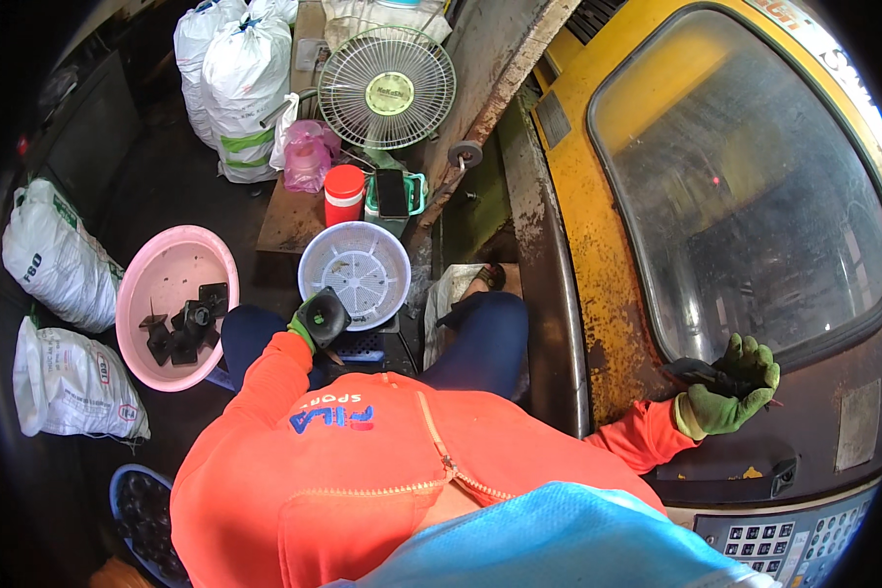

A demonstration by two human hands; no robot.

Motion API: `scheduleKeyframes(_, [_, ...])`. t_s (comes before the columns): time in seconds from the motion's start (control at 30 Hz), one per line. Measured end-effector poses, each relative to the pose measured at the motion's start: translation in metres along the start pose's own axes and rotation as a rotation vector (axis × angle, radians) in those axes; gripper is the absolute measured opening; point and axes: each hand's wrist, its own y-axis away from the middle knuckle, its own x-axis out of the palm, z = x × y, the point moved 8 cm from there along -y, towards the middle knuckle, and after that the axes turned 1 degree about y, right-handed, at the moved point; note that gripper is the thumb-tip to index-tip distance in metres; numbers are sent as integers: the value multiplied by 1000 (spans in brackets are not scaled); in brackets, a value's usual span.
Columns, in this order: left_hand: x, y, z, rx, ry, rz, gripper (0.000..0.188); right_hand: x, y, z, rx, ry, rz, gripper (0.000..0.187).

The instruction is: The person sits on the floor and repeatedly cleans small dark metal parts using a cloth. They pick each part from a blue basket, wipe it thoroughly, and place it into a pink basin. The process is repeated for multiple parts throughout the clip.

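My left hand (302, 331), in a green glove, is closed round the edge of a black plastic part (324, 318) with a squarish outline and rounded middle. It holds the part over the near rim of a lavender plastic basket (394, 257). Out to the right, my right hand (730, 390), also gloved in green, has its fingers curled round a dark piece that looks like a black handle (694, 371), at the lower edge of the yellow machine's windowed door (745, 196). Its inner fingers are partly hidden. More black plastic parts (188, 331) lie in a pink basin (147, 279) at the left.
A green fan (387, 93), red jug (344, 193) and dark phone (392, 194) are ahead. White sacks (245, 88) stand at the far left, others (73, 377) beside the basin. A blue basin (118, 480) sits lower left, a button panel (789, 539) lower right.
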Motion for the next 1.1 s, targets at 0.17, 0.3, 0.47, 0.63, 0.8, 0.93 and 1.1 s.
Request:
scheduleKeyframes(0.17, [-1,-1,-4,-17,265,-35,21,-2,-1,1,-29,27,-25,39])
scheduleKeyframes(0.3, [3,5,14,-24,255,-85,22,-2,-1,0,-55,67,-32,40])
scheduleKeyframes(0.47, [22,4,47,-273,755,-17,17,-6,1,1,-65,131,-94,41])
scheduleKeyframes(0.63, [9,2,17,-75,208,55,15,-4,1,1,-68,125,-59,42])
scheduleKeyframes(0.8, [12,6,28,-132,448,53,19,-6,3,1,-68,125,-83,42])
scheduleKeyframes(0.93, [21,9,68,-263,688,-33,26,-4,3,1,-65,112,-70,41])
scheduleKeyframes(1.1, [18,10,59,-113,256,67,31,-5,3,0,-70,111,-89,40])
